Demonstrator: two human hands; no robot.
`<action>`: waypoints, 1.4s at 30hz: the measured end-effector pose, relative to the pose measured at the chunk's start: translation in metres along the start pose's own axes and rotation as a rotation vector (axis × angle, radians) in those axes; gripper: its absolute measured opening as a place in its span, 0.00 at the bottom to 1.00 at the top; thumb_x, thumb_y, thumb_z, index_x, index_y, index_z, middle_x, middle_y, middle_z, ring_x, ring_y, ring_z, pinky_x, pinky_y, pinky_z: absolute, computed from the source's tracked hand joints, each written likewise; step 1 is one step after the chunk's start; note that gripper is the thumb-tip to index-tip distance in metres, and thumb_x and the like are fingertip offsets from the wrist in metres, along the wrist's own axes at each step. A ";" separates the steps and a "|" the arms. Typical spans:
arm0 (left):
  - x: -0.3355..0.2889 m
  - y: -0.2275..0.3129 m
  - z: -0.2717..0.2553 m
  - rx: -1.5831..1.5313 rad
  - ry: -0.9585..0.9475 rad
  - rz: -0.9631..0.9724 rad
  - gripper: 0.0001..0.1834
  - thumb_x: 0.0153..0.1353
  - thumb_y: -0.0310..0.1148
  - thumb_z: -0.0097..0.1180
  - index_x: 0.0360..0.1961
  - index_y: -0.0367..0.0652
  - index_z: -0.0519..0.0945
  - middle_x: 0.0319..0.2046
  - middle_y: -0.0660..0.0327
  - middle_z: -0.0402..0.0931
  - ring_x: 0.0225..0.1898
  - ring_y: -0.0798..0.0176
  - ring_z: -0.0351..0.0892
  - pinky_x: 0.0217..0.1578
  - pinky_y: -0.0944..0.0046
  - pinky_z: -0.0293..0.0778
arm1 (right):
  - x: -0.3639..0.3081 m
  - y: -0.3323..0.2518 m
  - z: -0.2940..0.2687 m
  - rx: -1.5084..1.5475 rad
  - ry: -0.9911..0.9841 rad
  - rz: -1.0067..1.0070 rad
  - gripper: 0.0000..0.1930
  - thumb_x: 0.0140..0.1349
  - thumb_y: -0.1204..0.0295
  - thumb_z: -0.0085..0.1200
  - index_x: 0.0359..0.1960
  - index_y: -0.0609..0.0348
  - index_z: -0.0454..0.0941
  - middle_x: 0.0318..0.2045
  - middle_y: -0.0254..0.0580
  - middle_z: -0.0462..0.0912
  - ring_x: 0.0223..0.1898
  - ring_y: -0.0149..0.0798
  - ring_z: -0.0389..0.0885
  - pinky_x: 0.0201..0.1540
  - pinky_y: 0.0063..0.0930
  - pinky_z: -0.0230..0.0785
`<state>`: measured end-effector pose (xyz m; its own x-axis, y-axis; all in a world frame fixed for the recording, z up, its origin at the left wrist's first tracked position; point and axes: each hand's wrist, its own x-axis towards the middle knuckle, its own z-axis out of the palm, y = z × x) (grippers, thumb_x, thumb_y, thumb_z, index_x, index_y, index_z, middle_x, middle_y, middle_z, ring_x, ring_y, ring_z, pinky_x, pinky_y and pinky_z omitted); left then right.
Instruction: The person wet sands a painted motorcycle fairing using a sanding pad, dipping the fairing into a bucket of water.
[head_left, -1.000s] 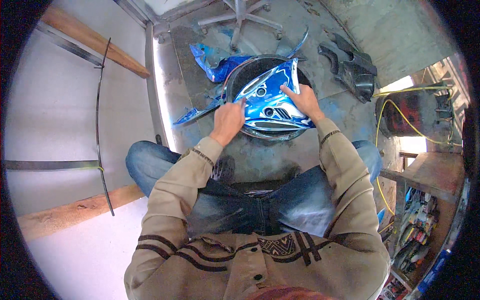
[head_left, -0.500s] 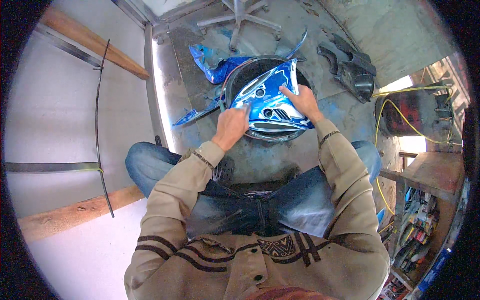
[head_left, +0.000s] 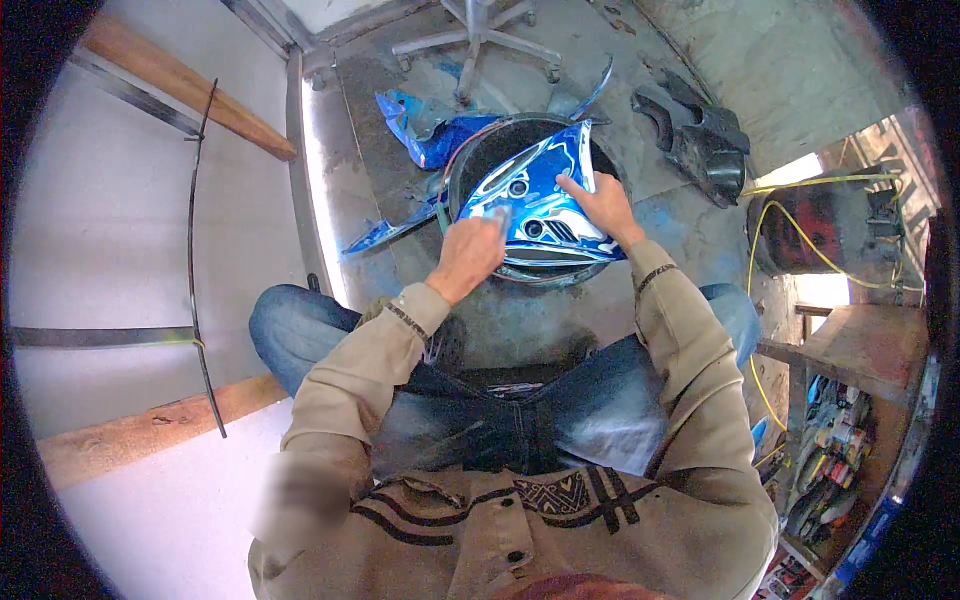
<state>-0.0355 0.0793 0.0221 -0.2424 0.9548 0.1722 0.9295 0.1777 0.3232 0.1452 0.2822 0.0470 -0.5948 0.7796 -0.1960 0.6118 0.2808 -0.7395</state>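
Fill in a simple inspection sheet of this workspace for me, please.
Surface: grey floor, with blue stains.
Job's things: shiny blue panel, over a round black tub.
Clutter: blue pieces beside the tub; black plastic part to the right.
Hands: left hand at the panel's left side, anything in it too blurred to tell; right hand grips the panel's right edge.
Cables: yellow cord, looped by the dark red drum.
Surroundings: white wall at left, wooden shelf at right.

Blue streaked with white on the glossy panel (head_left: 562, 188) at upper centre; black on the tub (head_left: 478, 165) there too. Tan with dark stripes and a zigzag motif across the jacket (head_left: 480, 540), lower centre. Faded blue on the jeans (head_left: 620, 430). Black for the moulded part (head_left: 705, 150), upper right.
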 end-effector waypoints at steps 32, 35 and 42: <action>0.018 -0.003 -0.004 -0.055 0.019 0.024 0.16 0.73 0.39 0.52 0.50 0.42 0.85 0.23 0.44 0.82 0.25 0.39 0.83 0.27 0.40 0.77 | 0.003 0.004 0.004 0.021 0.033 -0.023 0.33 0.61 0.39 0.63 0.38 0.65 0.88 0.32 0.57 0.89 0.36 0.53 0.90 0.45 0.44 0.79; 0.013 0.000 0.000 -0.076 0.040 0.146 0.16 0.74 0.39 0.52 0.52 0.43 0.85 0.23 0.44 0.81 0.24 0.39 0.83 0.26 0.41 0.77 | 0.005 0.010 0.005 0.047 0.007 -0.024 0.34 0.61 0.38 0.62 0.39 0.66 0.88 0.33 0.58 0.89 0.36 0.53 0.90 0.45 0.45 0.78; 0.013 0.008 0.000 -0.133 0.073 0.102 0.16 0.74 0.39 0.52 0.51 0.44 0.85 0.24 0.45 0.82 0.25 0.41 0.84 0.26 0.42 0.77 | 0.008 0.014 0.008 -0.045 0.053 -0.021 0.35 0.61 0.38 0.62 0.40 0.66 0.88 0.35 0.60 0.89 0.38 0.54 0.90 0.46 0.47 0.78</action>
<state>-0.0312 0.0930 0.0270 -0.1725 0.9457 0.2755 0.9065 0.0430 0.4200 0.1446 0.2878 0.0296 -0.5800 0.8015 -0.1456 0.6230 0.3213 -0.7132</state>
